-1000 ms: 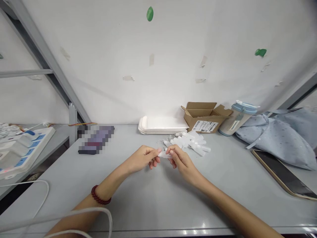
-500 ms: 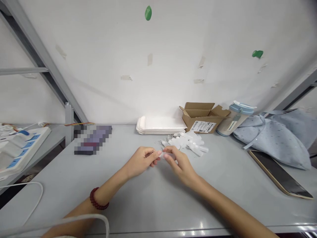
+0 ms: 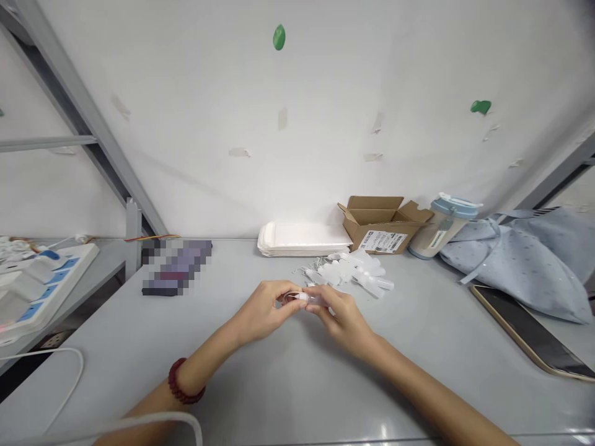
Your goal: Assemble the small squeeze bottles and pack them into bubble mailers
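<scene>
Between my two hands, over the middle of the table, is a small translucent plastic piece (image 3: 314, 299) with a white end. My left hand (image 3: 267, 310) pinches the white end between thumb and fingers. On the other side, the thumb and fingers of my right hand (image 3: 341, 316) close round the clear part. The fingers hide much of its shape. Just behind my right hand lies a loose pile of similar translucent white pieces (image 3: 344, 267), with thin wire-like or string-like ends toward the left.
Behind the pile stand a stack of white padded envelopes (image 3: 304, 238) and an open cardboard box (image 3: 383, 240). To the right are a blue-lidded cup (image 3: 439, 226), a light blue cloth bag (image 3: 515, 266) and a phone (image 3: 530, 331). A power strip (image 3: 49, 288) and white cable (image 3: 79, 365) are left.
My right hand has closed in on the piece, and its clear part now shows between both hands. The view has tilted slightly upward.
</scene>
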The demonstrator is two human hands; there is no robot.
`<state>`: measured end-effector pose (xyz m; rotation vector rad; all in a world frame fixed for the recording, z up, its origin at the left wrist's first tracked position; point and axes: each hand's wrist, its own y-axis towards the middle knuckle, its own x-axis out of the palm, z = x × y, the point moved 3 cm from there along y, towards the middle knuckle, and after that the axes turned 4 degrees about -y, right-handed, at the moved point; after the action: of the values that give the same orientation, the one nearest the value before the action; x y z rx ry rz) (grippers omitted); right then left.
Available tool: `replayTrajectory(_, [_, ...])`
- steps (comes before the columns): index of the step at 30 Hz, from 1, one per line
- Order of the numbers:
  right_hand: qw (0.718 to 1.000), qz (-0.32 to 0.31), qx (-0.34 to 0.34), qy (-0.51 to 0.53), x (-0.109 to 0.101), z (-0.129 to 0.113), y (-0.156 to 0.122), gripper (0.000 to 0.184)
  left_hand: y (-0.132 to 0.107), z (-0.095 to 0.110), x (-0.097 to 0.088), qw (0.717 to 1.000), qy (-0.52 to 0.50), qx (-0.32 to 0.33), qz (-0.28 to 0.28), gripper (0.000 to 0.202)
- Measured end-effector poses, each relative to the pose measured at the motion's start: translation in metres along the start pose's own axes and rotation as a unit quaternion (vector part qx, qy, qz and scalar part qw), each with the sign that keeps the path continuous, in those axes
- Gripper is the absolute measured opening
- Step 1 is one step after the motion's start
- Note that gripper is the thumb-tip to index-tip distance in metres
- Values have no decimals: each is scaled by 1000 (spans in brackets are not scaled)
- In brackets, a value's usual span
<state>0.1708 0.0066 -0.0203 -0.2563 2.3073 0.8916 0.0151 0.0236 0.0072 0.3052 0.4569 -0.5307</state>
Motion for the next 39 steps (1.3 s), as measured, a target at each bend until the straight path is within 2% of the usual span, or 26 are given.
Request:
replayTrajectory(3, [995, -27, 88, 42, -2, -2, 1, 15, 0, 1, -1, 1000, -2, 2, -1, 19])
replayTrajectory(5, [991, -28, 117, 52, -3, -2, 2, 15, 0, 1, -1, 1000, -13, -9, -7, 19])
replayTrajectory(7, [991, -26, 124, 48, -3, -3, 2, 16, 0, -1, -2, 999, -35, -28, -14, 22])
replayTrajectory(13, [995, -46, 82, 39, 2, -5, -1, 15, 1, -15, -1, 989, -94, -105, -42, 39])
replayTrajectory(20, [986, -72, 133, 72, 0, -4, 0, 14, 1, -13, 2, 986, -113, -114, -49, 35])
replayTrajectory(24, [966, -97, 189, 150, -1, -2, 1, 18, 1, -10, 2, 988, -110, -91, -51, 28])
replayTrajectory(30, [912, -123, 261, 293, 0, -1, 2, 28, 0, -9, 0, 988, -131, -67, -43, 27])
replayTrajectory(32, [922, -110, 248, 277, 0, -2, 2, 27, 1, -10, -1, 988, -125, -79, -38, 33])
replayTrajectory(36, [970, -89, 170, 151, -2, -5, 2, 22, 2, -14, 1, 985, -123, -118, -35, 44])
replayTrajectory(39, [978, -99, 149, 109, -1, -6, 0, 23, 2, -15, 3, 983, -131, -119, -36, 44])
